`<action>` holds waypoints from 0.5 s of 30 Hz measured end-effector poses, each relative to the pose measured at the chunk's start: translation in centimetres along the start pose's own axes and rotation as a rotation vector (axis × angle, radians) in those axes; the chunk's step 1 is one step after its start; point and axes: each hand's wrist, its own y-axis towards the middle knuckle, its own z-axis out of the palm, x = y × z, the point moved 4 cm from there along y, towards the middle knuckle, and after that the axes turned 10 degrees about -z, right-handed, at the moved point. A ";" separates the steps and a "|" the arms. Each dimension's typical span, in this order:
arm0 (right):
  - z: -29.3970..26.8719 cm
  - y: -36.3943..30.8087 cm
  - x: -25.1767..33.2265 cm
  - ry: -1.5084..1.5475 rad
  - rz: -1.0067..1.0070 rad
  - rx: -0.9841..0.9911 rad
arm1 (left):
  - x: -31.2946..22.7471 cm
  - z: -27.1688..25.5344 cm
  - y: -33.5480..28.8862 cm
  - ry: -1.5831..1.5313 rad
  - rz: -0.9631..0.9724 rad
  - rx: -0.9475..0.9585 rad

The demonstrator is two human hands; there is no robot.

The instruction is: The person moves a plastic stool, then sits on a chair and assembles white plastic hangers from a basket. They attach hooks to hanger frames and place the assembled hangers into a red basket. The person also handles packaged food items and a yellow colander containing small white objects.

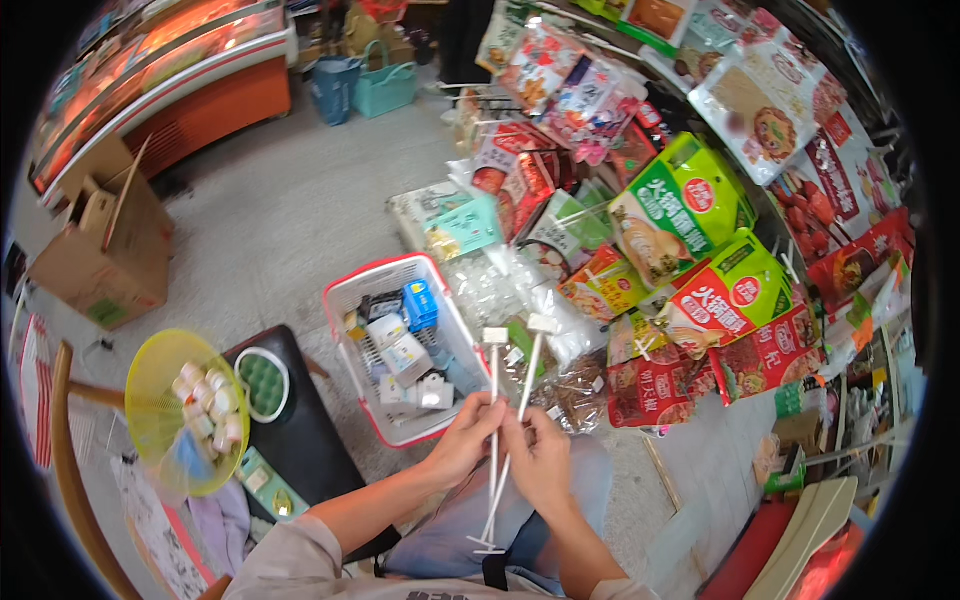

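While left hand (465,440) and right hand (540,458) have fingers (482,411) clamped on rods (493,480), there's a basket (412,430) left of 'em.

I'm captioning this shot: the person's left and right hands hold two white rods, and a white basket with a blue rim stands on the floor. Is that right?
Not quite: the white basket has a red rim, as the head view shows. It does stand on the floor, and the left hand and right hand hold two white rods.
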 end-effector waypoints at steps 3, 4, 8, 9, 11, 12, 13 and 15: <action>0.1 1.0 -0.4 0.045 0.109 0.029 | -0.6 -1.1 2.0 0.065 -0.067 0.020; 0.1 1.3 -0.9 0.034 0.123 0.055 | -1.1 -1.1 2.3 0.084 -0.084 0.045; -0.2 2.1 -2.5 0.009 0.106 0.043 | -2.1 -1.7 4.7 0.191 -0.184 0.116; -0.2 2.3 -2.8 -0.008 0.095 0.031 | -2.3 -2.0 5.2 0.211 -0.214 0.130; 0.1 3.1 -2.9 -0.048 0.097 0.055 | -2.5 -2.7 5.7 0.201 -0.233 0.131; 0.5 3.1 -3.0 -0.044 0.115 0.081 | -2.1 -3.2 6.0 0.185 -0.222 0.149; 0.9 3.1 -3.0 -0.039 0.132 0.110 | -1.8 -3.7 6.3 0.169 -0.209 0.166; 1.5 4.1 -2.6 -0.081 0.159 0.166 | -1.4 -4.8 7.2 0.153 -0.218 0.128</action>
